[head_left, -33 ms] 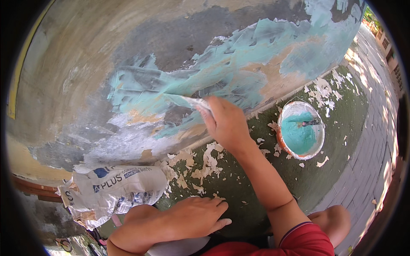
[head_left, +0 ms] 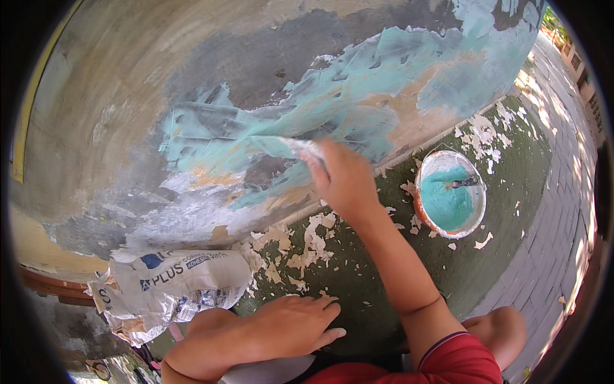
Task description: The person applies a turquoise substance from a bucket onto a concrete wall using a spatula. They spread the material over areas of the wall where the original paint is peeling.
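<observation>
Your right hand (head_left: 345, 179) is closed around a putty knife (head_left: 300, 147), its blade laid flat against the wall (head_left: 192, 83) at about the centre of the view. Your left hand (head_left: 291, 326) rests open, palm down, on your knee at 6 o'clock; it holds nothing.

Coverage so far: a band of turquoise filler (head_left: 332, 102) runs from the blade toward 1 o'clock, uneven, with tan and grey patches showing through it. From 9 to 12 o'clock the wall is bare grey render, and a whitish scraped patch sits below the blade toward 8 o'clock. By my judgement under half of the visible wall is coated.

The bucket (head_left: 476, 227) of turquoise mix stands on the green ground at 3 o'clock, well stocked, a tool lying in it. Paint flakes (head_left: 307, 246) litter the ground at the wall's foot. A crumpled bag (head_left: 173, 288) lies at 8 o'clock.
</observation>
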The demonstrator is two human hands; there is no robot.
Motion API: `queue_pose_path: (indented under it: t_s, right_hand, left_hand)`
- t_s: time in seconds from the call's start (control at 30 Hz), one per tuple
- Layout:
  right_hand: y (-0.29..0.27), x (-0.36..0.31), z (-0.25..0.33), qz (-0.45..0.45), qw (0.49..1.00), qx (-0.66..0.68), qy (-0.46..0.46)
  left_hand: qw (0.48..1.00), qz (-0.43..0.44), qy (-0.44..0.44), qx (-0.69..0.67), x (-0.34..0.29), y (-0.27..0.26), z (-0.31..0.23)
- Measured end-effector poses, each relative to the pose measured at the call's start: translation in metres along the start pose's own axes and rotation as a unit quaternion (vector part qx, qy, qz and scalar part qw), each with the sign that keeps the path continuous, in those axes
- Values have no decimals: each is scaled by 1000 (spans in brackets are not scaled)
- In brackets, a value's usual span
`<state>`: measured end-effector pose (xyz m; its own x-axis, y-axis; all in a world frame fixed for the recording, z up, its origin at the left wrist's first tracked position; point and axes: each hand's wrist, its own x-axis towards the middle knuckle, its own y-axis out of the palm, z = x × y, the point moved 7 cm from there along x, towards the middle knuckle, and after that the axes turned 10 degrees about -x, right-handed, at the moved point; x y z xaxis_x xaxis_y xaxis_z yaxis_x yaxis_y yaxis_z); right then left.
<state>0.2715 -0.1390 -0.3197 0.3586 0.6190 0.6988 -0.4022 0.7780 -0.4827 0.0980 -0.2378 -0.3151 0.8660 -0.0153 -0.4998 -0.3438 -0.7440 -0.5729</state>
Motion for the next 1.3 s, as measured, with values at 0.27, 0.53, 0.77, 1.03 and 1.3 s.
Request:
queue_pose_path:
  t_s: [0.27, 0.53, 0.77, 1.03, 1.3]
  right_hand:
    - [-110, 18, -108, -117, 972, -131, 153]
    - [-83, 16, -52, -21, 998, -9, 53]
    - [-56, 23, -57, -43, 998, -11, 45]
    - [-140, 28, -151, -137, 971, -109, 164]
    - [-115, 21, -110, -76, 993, -13, 86]
  left_hand:
    - [1000, -2, -5, -17, 0, 0, 4]
    - [999, 45, -25, -6, 8, -2, -4]
    - [1000, 31, -1, -4, 12, 1, -1]
    - [1000, 3, 6, -26, 9, -2, 2]
    - [1000, 1, -1, -15, 12, -2, -1]
